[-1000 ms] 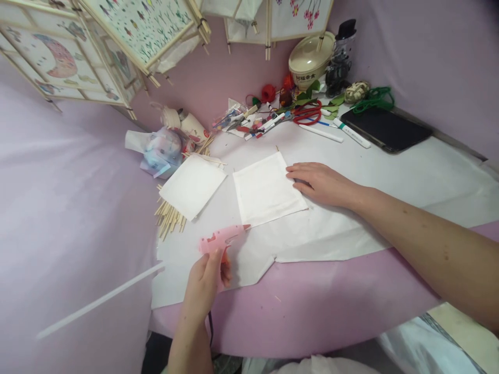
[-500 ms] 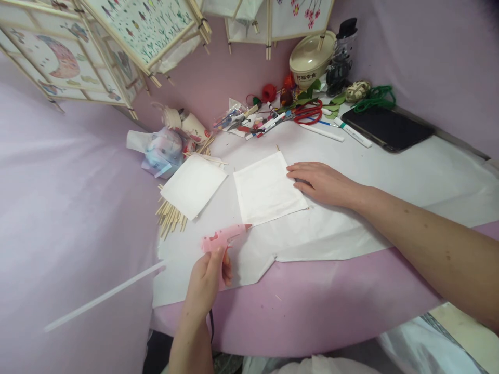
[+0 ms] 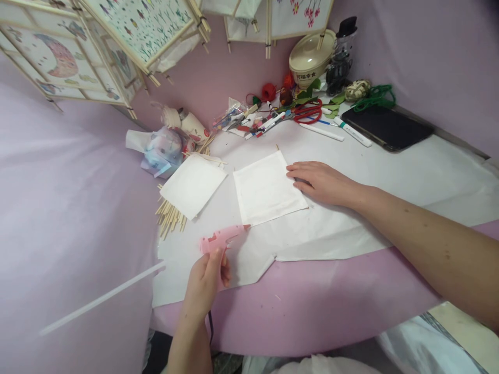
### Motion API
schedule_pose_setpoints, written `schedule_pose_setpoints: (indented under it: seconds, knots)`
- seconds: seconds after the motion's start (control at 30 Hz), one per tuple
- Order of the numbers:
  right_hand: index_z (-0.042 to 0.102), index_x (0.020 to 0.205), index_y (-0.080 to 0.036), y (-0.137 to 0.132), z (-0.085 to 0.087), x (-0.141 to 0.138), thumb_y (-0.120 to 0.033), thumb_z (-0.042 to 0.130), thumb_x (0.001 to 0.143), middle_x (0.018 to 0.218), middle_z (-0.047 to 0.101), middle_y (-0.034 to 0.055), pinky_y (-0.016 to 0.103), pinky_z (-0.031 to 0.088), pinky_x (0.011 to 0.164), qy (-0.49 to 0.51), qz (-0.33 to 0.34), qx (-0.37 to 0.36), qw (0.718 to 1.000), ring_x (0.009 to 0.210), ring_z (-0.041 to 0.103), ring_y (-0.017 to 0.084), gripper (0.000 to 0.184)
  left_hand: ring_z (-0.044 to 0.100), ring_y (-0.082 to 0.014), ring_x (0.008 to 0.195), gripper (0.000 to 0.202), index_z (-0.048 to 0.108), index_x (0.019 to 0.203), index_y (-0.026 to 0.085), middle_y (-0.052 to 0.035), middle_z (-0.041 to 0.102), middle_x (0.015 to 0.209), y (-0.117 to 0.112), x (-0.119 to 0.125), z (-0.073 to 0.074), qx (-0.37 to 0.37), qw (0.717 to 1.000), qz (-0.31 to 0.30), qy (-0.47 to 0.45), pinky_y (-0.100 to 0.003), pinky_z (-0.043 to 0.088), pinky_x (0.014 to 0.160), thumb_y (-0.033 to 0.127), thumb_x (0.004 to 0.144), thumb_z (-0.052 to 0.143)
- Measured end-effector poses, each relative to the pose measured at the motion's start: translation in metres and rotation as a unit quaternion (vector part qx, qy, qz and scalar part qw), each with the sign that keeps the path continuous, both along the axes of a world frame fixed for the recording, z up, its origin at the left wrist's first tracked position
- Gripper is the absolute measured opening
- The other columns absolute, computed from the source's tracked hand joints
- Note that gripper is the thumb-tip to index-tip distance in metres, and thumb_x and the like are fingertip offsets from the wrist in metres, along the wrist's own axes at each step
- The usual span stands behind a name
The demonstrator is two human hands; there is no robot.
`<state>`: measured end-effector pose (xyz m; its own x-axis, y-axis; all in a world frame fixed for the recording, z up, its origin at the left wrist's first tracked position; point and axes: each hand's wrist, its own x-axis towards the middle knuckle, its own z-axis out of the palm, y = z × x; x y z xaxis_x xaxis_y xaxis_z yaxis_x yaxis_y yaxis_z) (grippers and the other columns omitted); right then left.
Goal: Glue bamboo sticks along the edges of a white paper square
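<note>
My left hand is shut around the grip of a pink hot glue gun, whose nozzle points right toward the lower edge of a white fabric square. A black cord hangs below that hand. My right hand lies flat, with its fingertips on the right edge of the square and nothing in its grasp. A second white square lies to the left, partly over a pile of thin bamboo sticks. Both squares rest on a large white paper sheet.
Along the back are red-handled scissors, markers, a black tablet and a beige lidded bowl. Painted panels in bamboo frames stand at the back left, beside a plastic bundle. Lilac cloth covers the surroundings.
The view has shifted slightly, and the glue gun has moved a little in my left hand. My right hand stays on the square.
</note>
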<state>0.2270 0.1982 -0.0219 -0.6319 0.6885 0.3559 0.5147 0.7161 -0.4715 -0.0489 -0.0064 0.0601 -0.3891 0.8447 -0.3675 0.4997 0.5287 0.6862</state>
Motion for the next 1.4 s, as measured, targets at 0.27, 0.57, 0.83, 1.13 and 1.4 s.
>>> schedule_pose_setpoints:
  seconds: [0.27,0.57,0.83,1.13,1.4]
  knots:
    - [0.066,0.123,-0.018,0.001,-0.002,0.0,-0.025,0.045,0.093,0.135,0.061,0.0116,0.051,0.042,0.108,-0.006,0.001,0.008,1.0,0.128,0.053,0.029,0.037,0.053,-0.0166,0.047,0.047,0.058,0.063,0.019,-0.0017,0.058,0.054,-0.005,0.003,0.005,0.013,0.999,0.039,-0.003,-0.027,0.042,0.049,0.058,0.085,0.045]
    - [0.065,0.122,-0.018,0.0,-0.001,0.0,-0.026,0.043,0.094,0.135,0.061,0.0108,0.049,0.042,0.108,-0.018,0.0,0.014,1.0,0.129,0.053,0.028,0.037,0.053,-0.0152,0.046,0.048,0.062,0.07,0.016,-0.0025,0.06,0.057,-0.008,-0.003,0.002,0.017,0.997,0.067,-0.024,-0.027,0.041,0.048,0.06,0.084,0.05]
    - [0.065,0.122,-0.014,0.0,0.0,0.0,-0.025,0.043,0.094,0.135,0.061,0.0137,0.049,0.041,0.108,-0.016,0.004,0.012,1.0,0.128,0.053,0.029,0.038,0.054,-0.0154,0.047,0.049,0.064,0.075,0.015,-0.003,0.063,0.06,-0.008,-0.006,0.0,0.021,0.998,0.06,-0.011,-0.027,0.04,0.048,0.062,0.083,0.05]
    - [0.065,0.123,-0.016,0.0,-0.001,0.0,-0.026,0.042,0.094,0.136,0.061,0.0119,0.048,0.041,0.109,-0.02,0.001,0.012,1.0,0.129,0.053,0.028,0.038,0.054,-0.0153,0.048,0.05,0.06,0.066,0.018,-0.0009,0.059,0.054,-0.005,-0.009,-0.002,0.007,1.0,0.03,-0.004,-0.026,0.043,0.052,0.06,0.088,0.043]
    - [0.065,0.123,-0.013,0.0,-0.001,0.0,-0.025,0.042,0.094,0.136,0.06,0.0139,0.049,0.041,0.109,-0.022,0.003,0.011,1.0,0.129,0.053,0.029,0.039,0.055,-0.0157,0.049,0.048,0.058,0.064,0.019,-0.0008,0.059,0.054,-0.004,-0.006,0.001,0.005,1.0,0.012,0.028,-0.027,0.044,0.054,0.056,0.089,0.041]
